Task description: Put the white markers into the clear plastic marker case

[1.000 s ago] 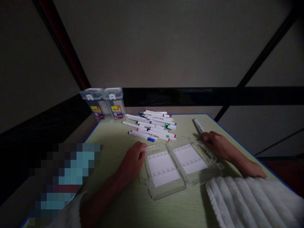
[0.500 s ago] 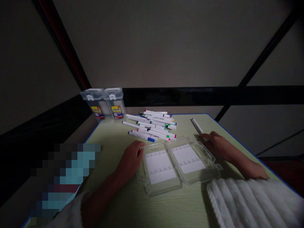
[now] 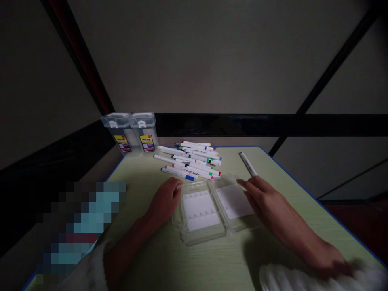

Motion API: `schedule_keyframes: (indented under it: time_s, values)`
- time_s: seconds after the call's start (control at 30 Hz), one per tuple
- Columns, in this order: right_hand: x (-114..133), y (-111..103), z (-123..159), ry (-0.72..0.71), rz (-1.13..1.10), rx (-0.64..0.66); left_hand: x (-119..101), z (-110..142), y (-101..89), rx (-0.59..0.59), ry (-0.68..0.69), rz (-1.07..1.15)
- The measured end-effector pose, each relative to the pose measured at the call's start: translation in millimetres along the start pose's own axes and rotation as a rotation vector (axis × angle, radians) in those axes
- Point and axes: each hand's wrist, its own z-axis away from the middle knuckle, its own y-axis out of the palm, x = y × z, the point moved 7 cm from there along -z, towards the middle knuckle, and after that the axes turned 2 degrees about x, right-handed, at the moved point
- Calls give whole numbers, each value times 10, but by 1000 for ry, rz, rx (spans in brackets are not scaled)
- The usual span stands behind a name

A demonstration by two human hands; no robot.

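An unfolded clear plastic case (image 3: 202, 239) lies flat on the table, with a white insert (image 3: 201, 210) in each half. My left hand (image 3: 165, 202) is closed on the left rim of this case, thumb and fingers at its far left corner. Over the right half hovers my right hand (image 3: 263, 198), fingers stretched toward the pile and nothing seen in them. It covers much of that half. Just beyond its knuckles a white marker (image 3: 247, 163) with a dark end rests on the table, its near end hidden by the hand.
Several white markers with coloured ends (image 3: 194, 159) lie heaped behind the case. Two lidded clear boxes (image 3: 142, 129) with yellow labels stand at the far left. The pale table (image 3: 139, 246) has a blue edge and meets a wall (image 3: 212, 60). A blurred-out patch (image 3: 87, 226) covers the left.
My right hand has left the lone marker and moved left over the case's right half. The marker stays on the table. My left hand keeps its hold on the case.
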Motion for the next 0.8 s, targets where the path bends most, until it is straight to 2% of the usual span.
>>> schedule_keyframes:
  time_s: [0.13, 0.23, 0.4, 0.53, 0.8]
  values:
    - [533, -27, 223, -120, -33, 109, -7, -14, 13, -3, 24, -13]
    - [726, 2, 194, -136, -36, 186, -15, -23, 15, 3, 26, -18]
    - [807, 143, -270, -104, 10, 220, -32, -14, 12, 13, 30, -19]
    - [765, 306, -622, -41, 105, 201, -34, 3, 20, 8, 39, -29]
    - [756, 550, -977, 49, 104, 179, -48, 2, 19, 16, 25, -16]
